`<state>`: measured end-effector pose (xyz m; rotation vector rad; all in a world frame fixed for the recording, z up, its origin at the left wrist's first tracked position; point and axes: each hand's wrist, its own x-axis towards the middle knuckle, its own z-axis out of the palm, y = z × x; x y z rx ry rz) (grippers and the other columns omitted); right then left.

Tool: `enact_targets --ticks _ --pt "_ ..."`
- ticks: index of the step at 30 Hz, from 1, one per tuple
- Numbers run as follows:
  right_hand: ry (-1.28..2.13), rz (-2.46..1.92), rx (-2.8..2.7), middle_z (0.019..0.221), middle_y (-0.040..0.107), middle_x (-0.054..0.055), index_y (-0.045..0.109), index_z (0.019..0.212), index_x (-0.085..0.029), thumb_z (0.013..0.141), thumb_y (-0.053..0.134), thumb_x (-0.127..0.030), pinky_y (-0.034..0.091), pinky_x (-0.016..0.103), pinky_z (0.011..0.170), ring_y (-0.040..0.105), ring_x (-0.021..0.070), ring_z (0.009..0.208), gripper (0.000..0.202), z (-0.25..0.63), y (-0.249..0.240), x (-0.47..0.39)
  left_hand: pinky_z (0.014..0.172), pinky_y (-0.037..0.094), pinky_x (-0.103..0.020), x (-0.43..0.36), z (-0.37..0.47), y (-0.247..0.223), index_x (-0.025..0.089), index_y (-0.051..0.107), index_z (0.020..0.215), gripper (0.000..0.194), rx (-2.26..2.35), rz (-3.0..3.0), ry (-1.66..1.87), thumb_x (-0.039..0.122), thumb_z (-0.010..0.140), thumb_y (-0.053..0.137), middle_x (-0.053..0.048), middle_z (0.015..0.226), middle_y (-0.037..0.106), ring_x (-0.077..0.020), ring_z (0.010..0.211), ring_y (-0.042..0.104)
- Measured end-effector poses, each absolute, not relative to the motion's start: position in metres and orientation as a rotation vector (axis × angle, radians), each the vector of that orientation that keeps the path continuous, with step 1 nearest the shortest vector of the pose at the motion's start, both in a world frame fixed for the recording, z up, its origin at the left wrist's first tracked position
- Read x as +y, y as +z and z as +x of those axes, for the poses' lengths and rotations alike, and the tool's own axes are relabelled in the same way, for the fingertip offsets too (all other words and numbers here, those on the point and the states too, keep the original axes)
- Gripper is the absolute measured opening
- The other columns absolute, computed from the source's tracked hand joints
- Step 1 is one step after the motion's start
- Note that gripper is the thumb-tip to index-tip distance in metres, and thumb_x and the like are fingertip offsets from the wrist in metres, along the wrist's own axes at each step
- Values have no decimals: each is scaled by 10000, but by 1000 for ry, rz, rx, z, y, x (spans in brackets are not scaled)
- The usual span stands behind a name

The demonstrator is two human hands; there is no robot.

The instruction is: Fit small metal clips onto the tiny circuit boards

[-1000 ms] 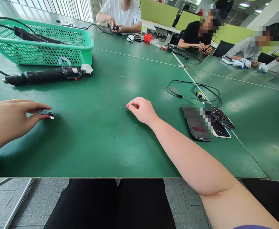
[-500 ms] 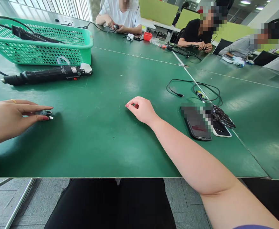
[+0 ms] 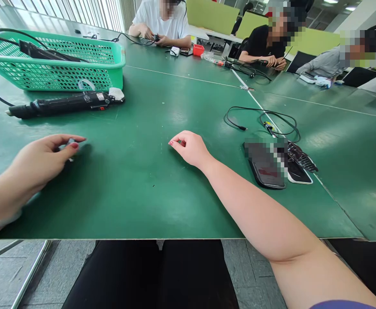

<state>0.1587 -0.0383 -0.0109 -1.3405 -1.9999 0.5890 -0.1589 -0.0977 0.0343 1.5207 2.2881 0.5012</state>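
Note:
My left hand (image 3: 48, 156) is closed above the table at the left, pinching a small grey piece (image 3: 71, 141) between thumb and fingers. Most of that piece is hidden, and its kind cannot be made out; a whitish bit shows below the thumb. My right hand (image 3: 189, 148) rests on the green table (image 3: 136, 201) near the middle, thumb and fingertips together, with nothing visible in them. Beyond my left hand lies a black electric screwdriver (image 3: 68, 103) with a white tip cover, just in front of a green basket (image 3: 110, 71).
Black tools (image 3: 46, 53) and cables lie in the basket. To the right are a black cable (image 3: 262, 110), a dark phone (image 3: 267, 169), a white-edged phone (image 3: 299, 176) and a crumpled black wrapper (image 3: 300, 155). Several people sit across the table, near a red box (image 3: 198, 49).
My left hand has moved right and slightly away from me with the small grey piece, turning so the thumb covers more of it. My right hand stays in place.

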Motion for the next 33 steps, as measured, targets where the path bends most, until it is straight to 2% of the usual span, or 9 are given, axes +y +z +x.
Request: enact_targets --ticks 2,5,8,11,14,18,24,28,33 --pt "598 -1353 -1993 808 602 9 710 783 -201 859 565 -319 378 274 635 455 108 636 201 158 -11 -39 478 246 -237 -93 -133 36 324 637 1182 394 2227 1606 504 467 851 479 53 505 363 -121 466 338" --pt "593 -1363 -1990 815 612 10 710 781 -202 857 569 -321 385 276 637 468 111 643 200 158 -11 -39 533 315 -264 -77 -95 27 261 692 1105 346 2099 1728 600 411 838 531 30 540 465 -139 514 411" --pt "564 -1354 -1997 821 629 13 710 776 -200 856 572 -315 408 284 665 493 116 662 197 160 -12 -38 707 433 -290 -55 -51 10 225 713 1045 289 1850 1788 851 347 827 568 -40 845 682 -177 731 578" --pt "534 -1335 -2005 904 655 25 722 854 -197 847 586 -274 439 297 722 527 119 693 156 163 -13 -35 821 460 -299 -37 -7 -2 177 682 1065 279 1609 1688 1053 267 845 537 -77 1024 715 -187 904 626" --pt "509 -1342 -2060 996 658 43 714 997 -201 803 640 -226 461 321 778 566 141 766 209 166 -13 -33 793 468 -308 -27 21 -4 167 696 971 268 1557 1655 1051 171 859 454 -80 955 726 -180 853 631" --pt "469 -1407 -2150 968 643 57 706 1038 -188 750 703 -218 469 344 813 589 177 844 289 166 -14 -33 757 460 -320 -25 27 -1 186 720 854 270 1568 1773 968 155 853 452 -75 912 725 -192 829 612" --pt "434 -1420 -1993 865 650 34 716 862 -189 782 683 -317 466 319 754 577 156 762 154 163 -16 -33 716 467 -309 -29 21 0 200 734 894 247 1494 1776 967 193 845 492 -53 895 733 -178 793 618" --pt "414 -1403 -1846 806 663 20 700 761 -194 782 666 -333 456 305 707 544 135 673 144 162 -16 -33 791 495 -328 -29 19 0 174 731 956 235 1364 1738 1022 246 851 532 -67 957 741 -182 853 643" --pt "470 -1356 -1700 815 689 11 692 734 -190 774 656 -322 450 293 679 520 114 619 142 162 -13 -36 947 502 -346 -27 9 4 127 652 1192 457 975 1645 918 189 741 696 -95 1139 713 -195 1015 658"
